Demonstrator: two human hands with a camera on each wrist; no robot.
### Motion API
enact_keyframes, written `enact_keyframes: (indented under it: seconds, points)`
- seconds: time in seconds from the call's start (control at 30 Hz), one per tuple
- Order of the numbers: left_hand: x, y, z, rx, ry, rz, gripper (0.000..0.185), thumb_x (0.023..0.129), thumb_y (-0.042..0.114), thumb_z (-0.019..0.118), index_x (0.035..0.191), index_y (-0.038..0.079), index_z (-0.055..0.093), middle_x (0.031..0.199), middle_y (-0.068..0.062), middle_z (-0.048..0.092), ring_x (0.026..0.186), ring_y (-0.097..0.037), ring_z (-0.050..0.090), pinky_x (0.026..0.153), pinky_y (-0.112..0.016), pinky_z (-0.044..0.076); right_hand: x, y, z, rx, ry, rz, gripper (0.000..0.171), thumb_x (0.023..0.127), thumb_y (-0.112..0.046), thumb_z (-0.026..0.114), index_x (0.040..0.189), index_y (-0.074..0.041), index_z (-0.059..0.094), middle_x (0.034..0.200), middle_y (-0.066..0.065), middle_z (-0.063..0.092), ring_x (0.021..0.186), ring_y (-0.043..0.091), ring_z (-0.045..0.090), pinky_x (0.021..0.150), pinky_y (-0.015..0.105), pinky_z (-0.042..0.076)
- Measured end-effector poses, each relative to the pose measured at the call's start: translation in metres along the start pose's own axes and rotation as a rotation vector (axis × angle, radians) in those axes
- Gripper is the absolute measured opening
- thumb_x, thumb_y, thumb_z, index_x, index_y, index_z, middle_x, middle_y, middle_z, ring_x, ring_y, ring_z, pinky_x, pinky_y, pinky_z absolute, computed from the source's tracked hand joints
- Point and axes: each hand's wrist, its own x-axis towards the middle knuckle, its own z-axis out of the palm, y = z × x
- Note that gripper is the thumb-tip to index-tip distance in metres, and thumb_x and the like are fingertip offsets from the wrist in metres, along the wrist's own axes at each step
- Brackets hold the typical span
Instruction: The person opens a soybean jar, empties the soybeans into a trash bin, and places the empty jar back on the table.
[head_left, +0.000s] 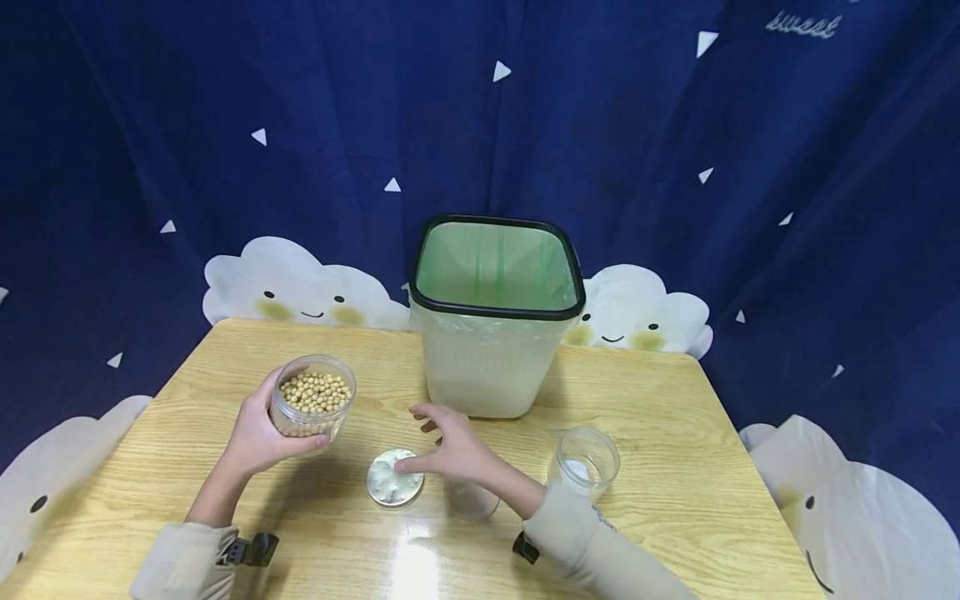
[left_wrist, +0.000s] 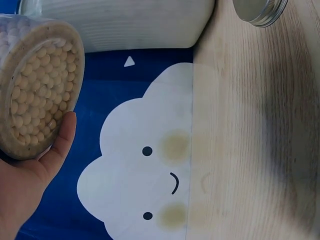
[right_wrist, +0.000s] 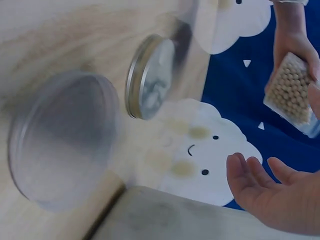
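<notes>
My left hand (head_left: 257,433) grips a clear round jar (head_left: 341,417) from its side, raised above the left part of the table. Pale soybeans (head_left: 315,393) show through the jar's open top, and through its base (left_wrist: 42,95) in the left wrist view. My right hand (head_left: 461,450) hovers with nothing in it, fingers apart and loosely bent. Below it, a silver metal lid (head_left: 392,487) lies on the table, overlapped by the thumb in the head view. Beside that lid is a clear round piece (right_wrist: 62,140), partly hidden under the right hand in the head view.
A white bin (head_left: 487,367) with a black rim and a green-tinted liner stands at the table's back middle. Right of my right forearm is a clear open jar (head_left: 592,454) with something white at its bottom. Behind the wooden table (head_left: 660,500) hangs a blue curtain (head_left: 322,150).
</notes>
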Motion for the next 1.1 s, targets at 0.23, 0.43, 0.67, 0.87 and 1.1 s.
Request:
enact_keyframes:
  seconds: [0.23,0.43,0.67,0.87,1.1]
  points:
    - [-0.001,-0.001,-0.001,-0.003,0.006,-0.001,0.089,0.041,-0.012,0.08,0.122,-0.012,0.044,0.108,-0.024,0.053,0.096,0.001,0.048,0.082,-0.01,0.037,-0.004,-0.009,-0.019,0.045,0.05,-0.076,0.07,0.067,-0.021,0.08,0.125,-0.001,0.049,0.12,0.011,0.055,0.097,0.026,0.057,0.072,0.024,0.048]
    - [-0.002,0.0,-0.001,0.0,0.008,-0.001,0.088,0.041,-0.012,0.08,0.121,-0.012,0.044,0.107,-0.021,0.054,0.095,0.001,0.049,0.081,-0.01,0.038,-0.007,-0.017,-0.035,0.08,0.069,-0.077,0.071,0.067,-0.021,0.08,0.127,-0.002,0.048,0.118,0.011,0.055,0.097,0.025,0.057,0.076,0.031,0.049]
    - [-0.004,-0.019,-0.003,0.008,0.013,0.008,0.093,0.039,-0.009,0.083,0.124,-0.008,0.045,0.109,-0.016,0.055,0.096,0.001,0.048,0.082,-0.011,0.037,-0.01,-0.026,-0.054,0.11,0.091,-0.096,0.067,0.069,-0.017,0.079,0.127,-0.003,0.047,0.116,0.011,0.056,0.093,0.023,0.058,0.075,0.028,0.049]
    - [-0.005,-0.031,-0.003,-0.005,0.01,0.015,0.095,0.04,-0.004,0.086,0.127,-0.001,0.046,0.111,-0.014,0.055,0.098,-0.002,0.049,0.084,-0.012,0.037,-0.015,-0.035,-0.071,0.111,0.122,-0.098,0.064,0.07,-0.017,0.078,0.126,-0.004,0.049,0.117,0.011,0.056,0.093,0.023,0.058,0.076,0.037,0.05]
    - [-0.006,-0.029,-0.003,-0.01,0.014,0.017,0.094,0.04,-0.003,0.085,0.126,-0.002,0.046,0.111,-0.016,0.055,0.098,-0.001,0.049,0.084,-0.012,0.036,-0.02,-0.04,-0.09,0.114,0.171,-0.115,0.065,0.07,-0.014,0.078,0.126,0.0,0.048,0.116,0.017,0.056,0.094,0.027,0.058,0.074,0.035,0.051]
